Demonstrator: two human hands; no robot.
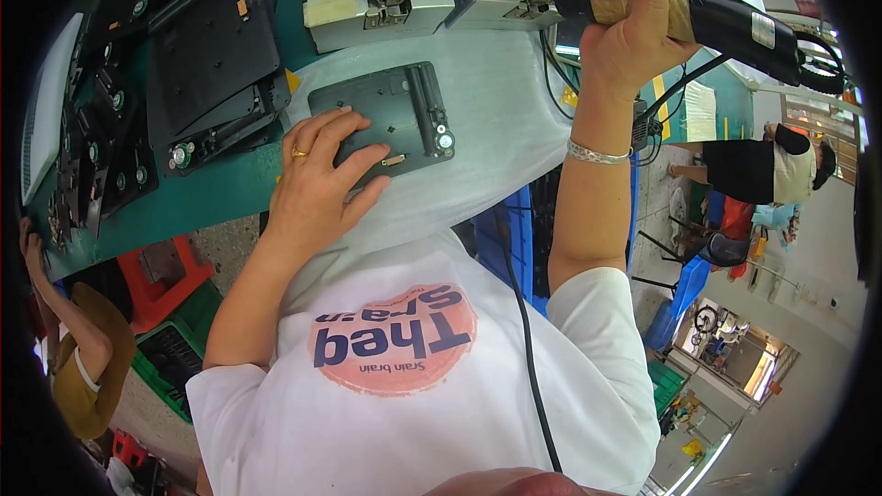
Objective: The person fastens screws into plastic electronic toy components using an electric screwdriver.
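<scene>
A flat black plastic panel (pixel 386 110) lies on a translucent film sheet (pixel 496 129) in front of me. It has a raised ridge along its right side and a round silvery part at its near right corner. My left hand (pixel 326 161) rests on the panel's near left part, fingers stretched and apart, close to a small brass-coloured piece (pixel 393 161). Raised at the upper right, my right hand (pixel 640 23) is closed around a corded black cylindrical hand tool (pixel 744 32) with brown tape round its grip. The tool's dark end points left, toward the metal fixture.
A grey metal fixture (pixel 372 14) with latches stands behind the panel. Stacked black panels (pixel 216 55) and smaller black parts (pixel 115 129) cover the left of the green table (pixel 220 188). A blue crate (pixel 514 230) sits below its edge. Other people are at far left and right.
</scene>
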